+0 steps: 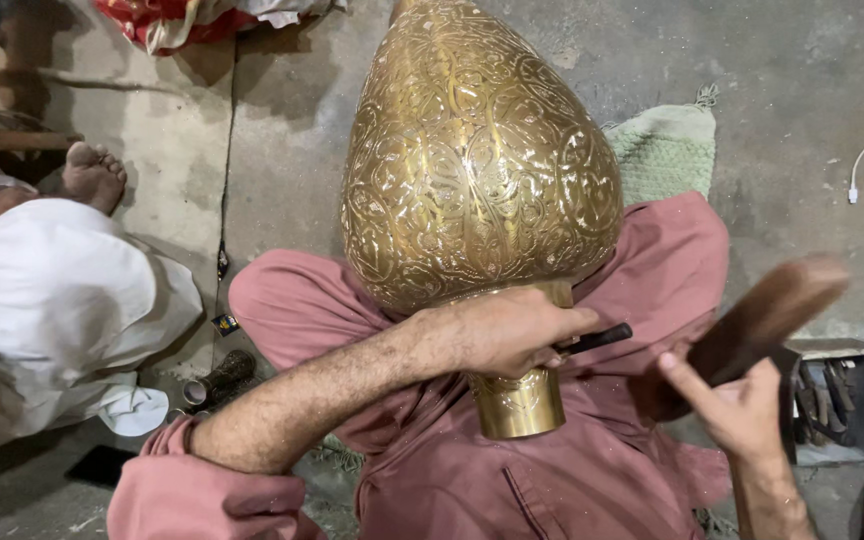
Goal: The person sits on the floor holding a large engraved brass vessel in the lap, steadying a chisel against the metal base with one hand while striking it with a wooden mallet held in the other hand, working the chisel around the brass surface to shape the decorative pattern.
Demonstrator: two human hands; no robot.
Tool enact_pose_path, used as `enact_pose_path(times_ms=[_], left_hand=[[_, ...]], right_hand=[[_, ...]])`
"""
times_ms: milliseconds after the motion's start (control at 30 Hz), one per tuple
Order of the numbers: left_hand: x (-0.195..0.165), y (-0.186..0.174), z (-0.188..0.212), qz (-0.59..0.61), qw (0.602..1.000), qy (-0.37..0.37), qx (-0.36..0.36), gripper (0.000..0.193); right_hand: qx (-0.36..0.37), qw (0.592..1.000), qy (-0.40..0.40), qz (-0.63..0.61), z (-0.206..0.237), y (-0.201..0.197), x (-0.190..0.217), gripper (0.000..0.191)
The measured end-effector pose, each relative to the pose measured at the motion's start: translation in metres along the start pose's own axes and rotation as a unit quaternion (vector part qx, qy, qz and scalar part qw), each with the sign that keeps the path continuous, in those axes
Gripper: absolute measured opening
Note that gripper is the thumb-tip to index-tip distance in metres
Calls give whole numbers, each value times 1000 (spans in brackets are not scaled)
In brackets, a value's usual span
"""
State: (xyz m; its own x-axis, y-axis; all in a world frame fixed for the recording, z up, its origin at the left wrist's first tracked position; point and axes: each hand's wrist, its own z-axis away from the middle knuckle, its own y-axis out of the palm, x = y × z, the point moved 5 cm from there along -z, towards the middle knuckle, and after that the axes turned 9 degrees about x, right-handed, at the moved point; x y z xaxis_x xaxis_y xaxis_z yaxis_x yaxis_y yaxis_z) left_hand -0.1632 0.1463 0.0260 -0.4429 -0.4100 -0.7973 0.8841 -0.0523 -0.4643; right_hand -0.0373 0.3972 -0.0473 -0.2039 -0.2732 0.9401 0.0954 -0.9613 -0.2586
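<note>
Brass dome [477, 150], teardrop-shaped, engraved all over with scrollwork, lies across lap, narrow collar toward person; left hand [512, 330] closed round dark chisel [597, 339] at dome's base; right hand [742, 405] grips blurred wooden mallet [752, 325]; metal box [837, 400] at right holds tools.
</note>
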Motion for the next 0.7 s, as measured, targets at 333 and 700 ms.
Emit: enact_pose_path(times_ms=[333, 700], left_hand=[[-1, 2, -11, -25, 998, 42, 37, 56], [1, 3, 7, -8, 999, 34, -23, 61]], right_hand=[[-43, 995, 77, 55, 27, 5, -9, 29], [-84, 991, 35, 99, 22, -2, 3, 25]])
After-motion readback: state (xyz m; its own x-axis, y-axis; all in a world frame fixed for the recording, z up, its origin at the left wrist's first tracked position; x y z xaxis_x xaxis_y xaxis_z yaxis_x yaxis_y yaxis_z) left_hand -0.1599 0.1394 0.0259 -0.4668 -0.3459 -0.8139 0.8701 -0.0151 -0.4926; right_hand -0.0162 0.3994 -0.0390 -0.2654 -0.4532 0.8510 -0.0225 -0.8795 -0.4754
